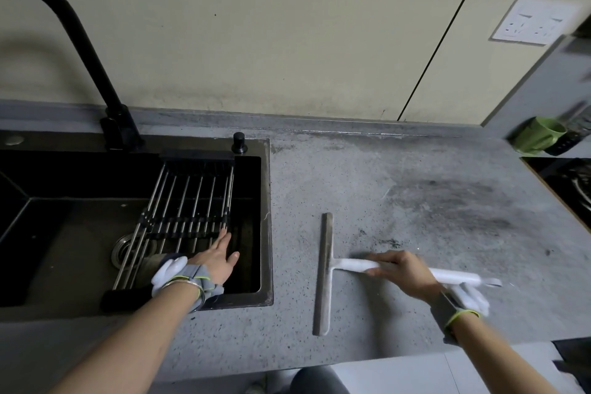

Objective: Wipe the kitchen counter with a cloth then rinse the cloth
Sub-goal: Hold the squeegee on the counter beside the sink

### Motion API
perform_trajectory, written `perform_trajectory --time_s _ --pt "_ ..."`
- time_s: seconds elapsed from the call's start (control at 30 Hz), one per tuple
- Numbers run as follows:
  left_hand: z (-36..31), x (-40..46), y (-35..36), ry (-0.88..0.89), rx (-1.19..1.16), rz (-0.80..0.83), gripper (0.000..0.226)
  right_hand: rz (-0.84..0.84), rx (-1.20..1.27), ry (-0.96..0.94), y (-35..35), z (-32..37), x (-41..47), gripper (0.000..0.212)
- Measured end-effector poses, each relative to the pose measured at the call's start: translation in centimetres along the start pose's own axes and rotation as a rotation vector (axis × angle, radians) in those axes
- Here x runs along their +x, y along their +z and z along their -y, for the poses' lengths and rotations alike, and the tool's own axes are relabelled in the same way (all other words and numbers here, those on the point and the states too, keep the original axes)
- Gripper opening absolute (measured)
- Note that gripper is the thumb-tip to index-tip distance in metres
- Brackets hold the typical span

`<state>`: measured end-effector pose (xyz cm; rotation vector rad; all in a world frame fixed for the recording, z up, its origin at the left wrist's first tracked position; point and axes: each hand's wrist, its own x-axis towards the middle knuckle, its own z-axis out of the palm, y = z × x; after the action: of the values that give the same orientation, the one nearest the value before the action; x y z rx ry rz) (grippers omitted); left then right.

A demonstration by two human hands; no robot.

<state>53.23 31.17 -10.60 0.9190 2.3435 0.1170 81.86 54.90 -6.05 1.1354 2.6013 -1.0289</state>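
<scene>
Table: a grey speckled table (367, 169) is seen across the middle and right of the frame; dark smears are noted at centre right.
Cloth: no cloth is seen in the frame; its place cannot be told.
Tool in hand: a squeegee (326, 272) lies on the table at lower centre, its long blade running up and down the frame and its white handle pointing right.
Right grip: the right hand (404, 272) is curled round the white handle near its middle; the handle is grasped.
Left grip: the left hand (217, 257) is released, fingers straight, held over the black sink (267, 217) at lower left, close to the wire rack (185, 208); contact cannot be confirmed.
Handling, judged: the squeegee is taken as light and stiff, with a soft blade edge; the handle is the proper hold. A wet cloth would be expected limp and best gathered in the palm.
Writing: none legible; none is made out on the wall socket (531, 22) at upper right.
Other: a black tap (80, 41) at upper left, a green cup (540, 137) at far right.
</scene>
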Motion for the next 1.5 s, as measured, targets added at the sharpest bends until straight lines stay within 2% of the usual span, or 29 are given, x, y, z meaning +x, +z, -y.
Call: perform_trajectory --time_s 0.27,0.47,0.6,0.7,0.97,1.13,1.5 --pt "0.4 0.4 0.1 -0.014 -0.005 0.019 0.059 0.078 -0.048 -0.103 2.7 4.2 1.8 0.028" --pt "0.5 0.6 0.2 -0.015 -0.003 0.025 0.060 0.062 -0.076 -0.194 4.2 6.6 1.7 0.028" --pt "0.5 0.6 0.3 -0.013 -0.006 0.020 0.060 0.052 0.031 -0.135 3.4 5.6 1.0 0.026" --pt "0.5 0.6 0.4 -0.011 -0.004 0.015 0.060 -0.031 0.106 -0.064 1.9 4.0 0.0 0.025" --pt "0.4 0.7 0.5 -0.002 0.019 0.013 0.060 -0.183 0.100 0.094 -1.9 -2.1 -3.0 0.017" --pt "0.4 0.9 0.5 0.001 0.020 0.030 0.061 -0.162 0.074 0.135 -2.2 -3.3 -3.6 0.008" --pt "0.3 0.9 0.5 -0.009 0.029 0.037 0.060 -0.038 0.055 0.056 0.4 0.6 -0.7 0.019"
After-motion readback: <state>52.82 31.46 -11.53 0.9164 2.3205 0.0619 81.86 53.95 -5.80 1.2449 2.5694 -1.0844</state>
